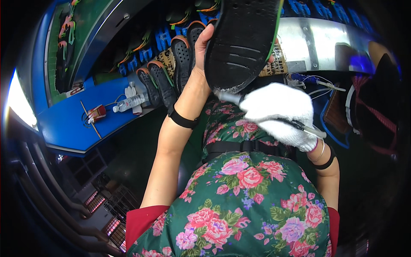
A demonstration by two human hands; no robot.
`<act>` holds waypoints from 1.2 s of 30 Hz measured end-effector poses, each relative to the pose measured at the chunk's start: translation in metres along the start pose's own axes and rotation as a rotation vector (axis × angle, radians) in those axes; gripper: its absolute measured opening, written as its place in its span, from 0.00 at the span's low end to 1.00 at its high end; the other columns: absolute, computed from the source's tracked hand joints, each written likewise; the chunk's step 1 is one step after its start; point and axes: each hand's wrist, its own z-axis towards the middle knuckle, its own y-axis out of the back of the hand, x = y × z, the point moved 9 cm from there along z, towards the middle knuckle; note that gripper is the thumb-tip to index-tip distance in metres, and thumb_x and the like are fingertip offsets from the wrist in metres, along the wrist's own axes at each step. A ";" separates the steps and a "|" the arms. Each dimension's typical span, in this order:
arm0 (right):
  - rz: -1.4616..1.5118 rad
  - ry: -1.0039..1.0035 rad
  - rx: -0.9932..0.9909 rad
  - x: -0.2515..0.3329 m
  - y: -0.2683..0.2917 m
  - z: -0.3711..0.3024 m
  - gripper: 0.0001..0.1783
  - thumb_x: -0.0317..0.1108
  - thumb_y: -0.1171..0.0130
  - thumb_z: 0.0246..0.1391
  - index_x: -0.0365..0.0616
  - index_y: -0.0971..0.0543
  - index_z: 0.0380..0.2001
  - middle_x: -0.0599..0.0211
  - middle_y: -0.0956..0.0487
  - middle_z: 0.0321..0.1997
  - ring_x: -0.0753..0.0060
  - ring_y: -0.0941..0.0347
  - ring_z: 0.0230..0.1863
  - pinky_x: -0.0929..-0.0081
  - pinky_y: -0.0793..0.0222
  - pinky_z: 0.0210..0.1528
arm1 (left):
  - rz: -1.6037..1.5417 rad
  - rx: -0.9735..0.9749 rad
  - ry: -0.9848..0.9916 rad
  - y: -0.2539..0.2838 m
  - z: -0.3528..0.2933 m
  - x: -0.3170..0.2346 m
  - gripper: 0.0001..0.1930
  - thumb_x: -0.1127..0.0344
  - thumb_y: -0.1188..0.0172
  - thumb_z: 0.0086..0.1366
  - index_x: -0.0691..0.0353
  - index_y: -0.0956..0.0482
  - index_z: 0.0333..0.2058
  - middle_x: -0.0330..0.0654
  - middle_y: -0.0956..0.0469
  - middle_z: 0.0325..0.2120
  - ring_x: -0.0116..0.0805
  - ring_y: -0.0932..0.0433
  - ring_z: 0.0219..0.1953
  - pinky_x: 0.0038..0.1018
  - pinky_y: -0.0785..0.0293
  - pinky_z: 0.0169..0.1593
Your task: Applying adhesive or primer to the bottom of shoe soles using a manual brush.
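My bare left hand (201, 53) grips a black shoe sole (239, 47) with a green edge, its thumb along the left side and fingertips showing at the right. Small holes and several slits mark the sole's surface. My right hand (278, 109), in a white knitted glove, is closed around a slim handheld tool (230, 97) with a greyish shaft. Its tip meets the sole's near end, where the edge looks rough and whitish. The tool's rear end (319, 132) sticks out by my right wrist. Whether the tip is a blade or a bit is too small to tell.
Black perforated soles or shoes (159, 81) with orange and green trim lean in a row at left. A blue table (64, 124) bears a plastic bottle (129, 103) and a red roll-like item (96, 114) by a stick. Cables (317, 81) hang at right beside a curved metal panel (308, 43).
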 end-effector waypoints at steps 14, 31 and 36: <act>0.052 -0.043 -0.125 0.013 -0.001 0.002 0.12 0.19 0.30 0.44 0.41 0.12 0.34 0.56 0.13 0.39 0.58 0.15 0.41 0.66 0.20 0.45 | -0.379 0.278 -0.147 -0.022 0.009 0.004 0.55 0.22 0.52 0.62 0.65 0.44 0.72 0.68 0.36 0.64 0.70 0.25 0.58 0.51 0.17 0.54; -0.382 0.084 -0.182 -0.001 0.076 0.030 0.11 0.23 0.31 0.49 0.45 0.12 0.37 0.62 0.12 0.41 0.67 0.16 0.41 0.71 0.20 0.45 | -0.382 -0.121 0.083 -0.001 -0.029 0.053 0.42 0.36 0.51 0.70 0.64 0.38 0.70 0.62 0.27 0.60 0.60 0.20 0.55 0.50 0.20 0.58; -0.786 0.203 -0.189 0.015 0.095 0.052 0.17 0.22 0.37 0.50 0.45 0.14 0.45 0.60 0.15 0.48 0.58 0.18 0.49 0.65 0.21 0.53 | -0.400 -0.051 0.131 -0.017 -0.032 0.063 0.44 0.34 0.52 0.70 0.66 0.40 0.71 0.63 0.27 0.60 0.71 0.24 0.57 0.58 0.23 0.59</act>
